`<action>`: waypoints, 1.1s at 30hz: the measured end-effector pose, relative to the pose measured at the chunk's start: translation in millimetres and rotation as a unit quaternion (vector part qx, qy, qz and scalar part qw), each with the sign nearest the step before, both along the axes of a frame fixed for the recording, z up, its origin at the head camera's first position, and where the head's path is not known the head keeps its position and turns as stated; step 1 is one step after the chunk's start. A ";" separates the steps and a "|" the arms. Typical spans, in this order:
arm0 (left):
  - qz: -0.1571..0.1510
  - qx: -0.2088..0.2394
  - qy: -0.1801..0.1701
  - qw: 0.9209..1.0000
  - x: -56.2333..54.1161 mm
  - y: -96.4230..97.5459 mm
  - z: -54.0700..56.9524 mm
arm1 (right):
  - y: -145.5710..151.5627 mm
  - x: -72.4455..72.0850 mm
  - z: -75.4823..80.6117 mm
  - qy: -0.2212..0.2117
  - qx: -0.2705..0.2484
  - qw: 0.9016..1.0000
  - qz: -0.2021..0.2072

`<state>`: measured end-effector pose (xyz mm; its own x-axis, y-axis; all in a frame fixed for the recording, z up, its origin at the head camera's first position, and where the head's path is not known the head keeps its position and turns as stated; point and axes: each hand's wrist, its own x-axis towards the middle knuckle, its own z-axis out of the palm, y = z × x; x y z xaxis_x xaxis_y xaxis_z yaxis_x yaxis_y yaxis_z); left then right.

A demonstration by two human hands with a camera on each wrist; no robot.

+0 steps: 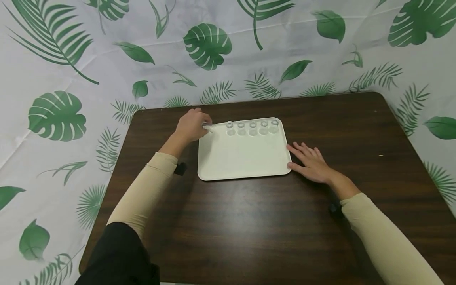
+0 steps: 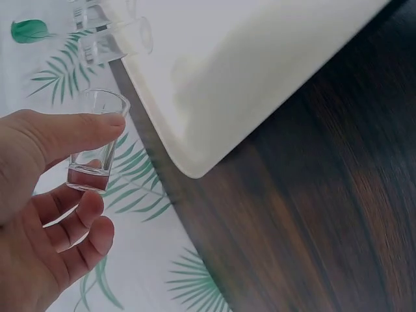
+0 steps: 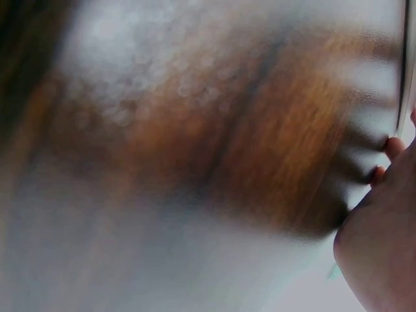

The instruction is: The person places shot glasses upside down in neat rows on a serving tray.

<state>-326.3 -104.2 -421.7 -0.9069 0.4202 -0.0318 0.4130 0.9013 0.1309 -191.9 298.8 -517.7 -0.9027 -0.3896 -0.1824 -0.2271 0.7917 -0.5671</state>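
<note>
A white tray lies on the dark wooden table. My left hand is over its far left corner. In the left wrist view that hand pinches a small clear shot glass between thumb and fingers, the rim upward and slightly tilted. Several more clear shot glasses stand in a row along the tray's far edge, to the right of the held one. My right hand rests with spread fingers at the tray's right edge, fingertips touching the rim. The right wrist view shows only part of this hand.
The wooden table reaches out on all sides of the tray. Behind it hangs a white cloth printed with green leaves. A tiny light scrap lies on the table at the right.
</note>
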 end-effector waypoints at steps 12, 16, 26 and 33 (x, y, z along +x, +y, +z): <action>-0.007 -0.060 -0.035 0.998 -12.3 23.3 -10.6 | 1.2 -0.4 1.1 -0.003 0.002 1.000 0.000; -0.001 -0.059 -0.050 0.997 -14.3 28.0 -13.4 | 1.6 0.1 0.8 0.000 0.001 1.000 0.000; 0.009 -0.071 -0.060 0.996 -17.3 36.0 -17.2 | 1.0 -0.4 2.6 0.005 -0.003 1.000 0.001; 0.006 -0.066 -0.072 0.995 -17.5 40.3 -22.0 | 1.6 0.3 2.0 -0.001 -0.006 1.000 0.000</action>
